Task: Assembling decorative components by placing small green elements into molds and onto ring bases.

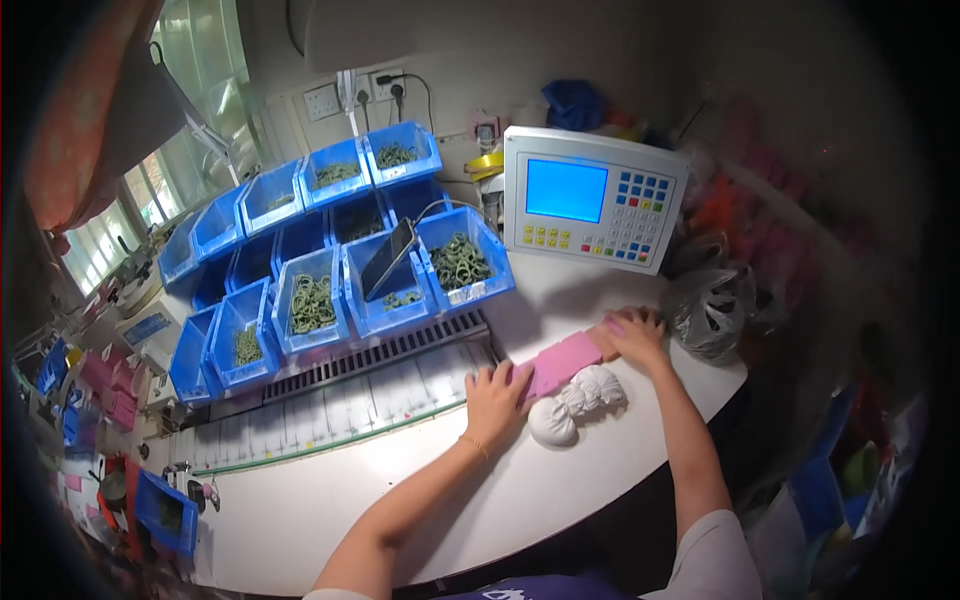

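Flat pink strip [565,365] lies on the white table [320,495], just behind a bunched white cloth bundle [553,421]. Left hand [496,398] palm-down at strip's left end, right hand [636,336] at its right; cannot tell whether either grips it.

You have no text legible in view: tiny marks on the coloured square keys [643,190] of your pale grey rectangular control panel [612,215] and cut-off white print [505,594] on your purple shirt [575,589] cannot be read.
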Demonstrator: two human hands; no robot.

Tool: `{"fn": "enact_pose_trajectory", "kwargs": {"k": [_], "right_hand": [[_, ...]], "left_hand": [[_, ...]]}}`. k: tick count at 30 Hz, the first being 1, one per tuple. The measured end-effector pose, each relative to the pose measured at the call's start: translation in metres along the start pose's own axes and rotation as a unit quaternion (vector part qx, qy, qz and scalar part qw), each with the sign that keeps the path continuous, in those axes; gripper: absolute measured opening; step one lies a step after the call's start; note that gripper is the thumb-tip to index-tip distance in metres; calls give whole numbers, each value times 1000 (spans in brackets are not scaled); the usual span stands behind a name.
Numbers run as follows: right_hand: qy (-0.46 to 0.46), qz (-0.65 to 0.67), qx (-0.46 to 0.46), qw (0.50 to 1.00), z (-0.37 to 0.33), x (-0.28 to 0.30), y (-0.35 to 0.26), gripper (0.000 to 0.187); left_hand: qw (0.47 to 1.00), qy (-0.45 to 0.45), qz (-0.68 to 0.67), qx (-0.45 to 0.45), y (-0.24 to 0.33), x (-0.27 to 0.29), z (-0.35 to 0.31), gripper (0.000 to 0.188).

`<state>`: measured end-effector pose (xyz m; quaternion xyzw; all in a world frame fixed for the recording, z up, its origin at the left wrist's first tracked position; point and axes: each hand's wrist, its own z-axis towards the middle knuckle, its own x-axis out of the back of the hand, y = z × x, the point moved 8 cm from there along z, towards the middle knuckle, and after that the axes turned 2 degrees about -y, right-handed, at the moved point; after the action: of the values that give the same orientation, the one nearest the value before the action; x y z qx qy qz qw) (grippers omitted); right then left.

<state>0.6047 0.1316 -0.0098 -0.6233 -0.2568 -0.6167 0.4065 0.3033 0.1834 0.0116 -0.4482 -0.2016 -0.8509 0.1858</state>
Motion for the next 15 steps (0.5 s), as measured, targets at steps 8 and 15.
{"fn": "enact_pose_trajectory", "kwargs": {"k": [8,15], "right_hand": [[-203,-26,168,964,-47,-14,-111,85],[-230,-30,262,937,-146,-24,-266,90]], "left_hand": [[998,-47,27,14,-43,74,-99,54],[961,-184,64,196,-144,160,-205,68]]}}
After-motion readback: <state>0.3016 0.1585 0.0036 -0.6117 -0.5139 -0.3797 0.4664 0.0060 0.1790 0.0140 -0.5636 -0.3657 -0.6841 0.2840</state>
